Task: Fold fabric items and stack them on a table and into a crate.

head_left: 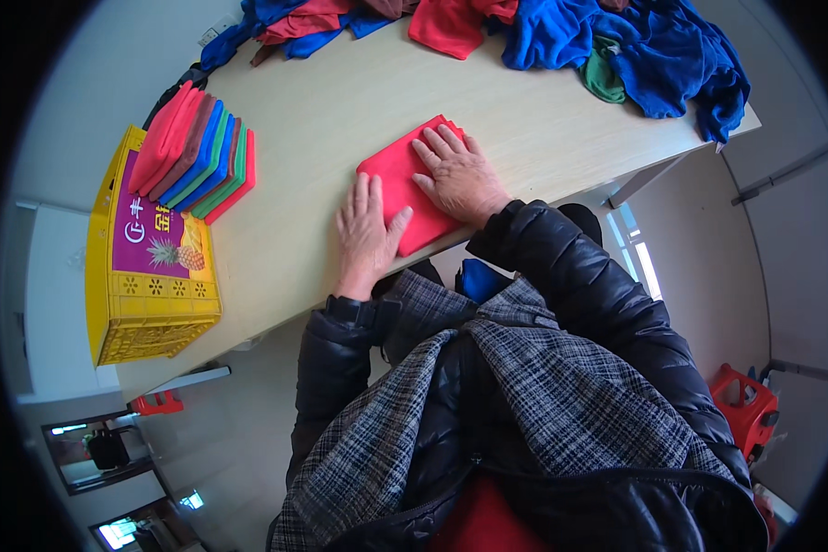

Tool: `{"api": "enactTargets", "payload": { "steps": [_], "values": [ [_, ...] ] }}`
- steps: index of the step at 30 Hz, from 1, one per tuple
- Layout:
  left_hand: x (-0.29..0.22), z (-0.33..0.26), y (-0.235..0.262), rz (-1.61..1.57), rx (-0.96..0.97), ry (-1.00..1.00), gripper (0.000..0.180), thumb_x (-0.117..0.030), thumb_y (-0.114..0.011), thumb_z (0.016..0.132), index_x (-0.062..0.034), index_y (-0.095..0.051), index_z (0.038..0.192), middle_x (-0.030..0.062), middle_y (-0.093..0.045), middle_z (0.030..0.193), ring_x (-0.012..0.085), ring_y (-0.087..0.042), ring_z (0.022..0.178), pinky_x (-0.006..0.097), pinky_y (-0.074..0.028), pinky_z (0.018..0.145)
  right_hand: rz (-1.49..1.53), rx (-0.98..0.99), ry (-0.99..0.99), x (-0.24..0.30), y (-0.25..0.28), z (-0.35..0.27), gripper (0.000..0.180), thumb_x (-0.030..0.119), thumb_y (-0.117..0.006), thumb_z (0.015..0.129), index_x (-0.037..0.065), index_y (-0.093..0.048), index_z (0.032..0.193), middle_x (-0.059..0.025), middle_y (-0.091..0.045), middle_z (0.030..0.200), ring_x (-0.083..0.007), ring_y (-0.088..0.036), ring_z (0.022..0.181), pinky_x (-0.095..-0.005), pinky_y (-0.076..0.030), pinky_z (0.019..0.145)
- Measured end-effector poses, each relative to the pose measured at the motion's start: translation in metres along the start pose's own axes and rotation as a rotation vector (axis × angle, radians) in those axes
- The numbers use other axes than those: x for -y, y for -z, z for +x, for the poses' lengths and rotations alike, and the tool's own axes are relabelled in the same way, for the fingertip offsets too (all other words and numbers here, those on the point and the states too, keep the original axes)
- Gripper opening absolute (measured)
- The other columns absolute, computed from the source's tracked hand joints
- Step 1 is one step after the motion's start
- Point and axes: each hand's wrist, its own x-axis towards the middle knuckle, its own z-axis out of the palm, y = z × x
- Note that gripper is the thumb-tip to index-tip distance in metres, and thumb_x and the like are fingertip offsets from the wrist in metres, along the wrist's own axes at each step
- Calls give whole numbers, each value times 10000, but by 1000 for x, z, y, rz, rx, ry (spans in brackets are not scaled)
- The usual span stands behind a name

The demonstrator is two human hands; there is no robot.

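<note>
A red cloth [397,170], folded into a flat rectangle, lies on the pale wooden table [304,120] near its front edge. My left hand [368,230] rests on the cloth's left side with the fingers stretched out and the thumb apart. Over its upper right part lies my right hand [460,175], flat, fingers spread. Neither hand grips anything. Parts of the cloth under both palms are hidden.
Left on the table, a stack of folded cloths [198,152] in red, brown, blue and green stands beside a yellow plastic crate [156,317]. Loose blue cloths [662,55], with red and green ones, heap along the far edge. A red plastic stool-like object [743,405] stands at lower right.
</note>
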Motion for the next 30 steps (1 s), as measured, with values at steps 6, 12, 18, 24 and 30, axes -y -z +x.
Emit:
{"api": "enactTargets", "payload": {
  "steps": [6,12,18,24,30],
  "values": [
    [9,39,-1,48,-7,34,783,-583,-438,1024,-55,-292,1583,170,-283,1649,363,-232,1532,594,-159,1224,-75,12,57,4,13,-6,599,449,-451,1043,115,-432,1539,-117,-390,1610,-322,-286,1521,-487,-219,1235],
    [11,47,-11,28,11,7,773,-591,-415,1030,-55,-314,1578,168,-288,1649,343,-228,1538,577,-138,1233,-16,14,51,-12,7,-12,584,442,-442,1049,124,-432,1539,-111,-392,1607,-337,-282,1520,-497,-237,1227],
    [-20,21,-17,114,-83,-100,739,-562,-424,1037,-61,-335,1574,156,-301,1647,329,-222,1544,543,-135,1244,-39,14,26,-13,5,-13,571,434,-420,1061,134,-425,1547,-95,-376,1620,-332,-273,1525,-495,-249,1223],
    [-25,2,-23,123,-72,-188,686,-484,-467,1042,-68,-343,1573,146,-286,1655,316,-222,1545,538,-150,1247,-34,-8,33,-12,3,-14,572,438,-413,1065,141,-419,1554,-85,-367,1629,-326,-263,1530,-478,-252,1224],
    [-18,-20,-20,40,-81,-108,680,-421,-498,1039,-76,-299,1590,137,-251,1667,319,-239,1536,541,-181,1238,-35,9,24,-12,7,-16,568,437,-411,1066,140,-424,1550,-82,-377,1621,-325,-273,1524,-471,-254,1224]
  ]
}}
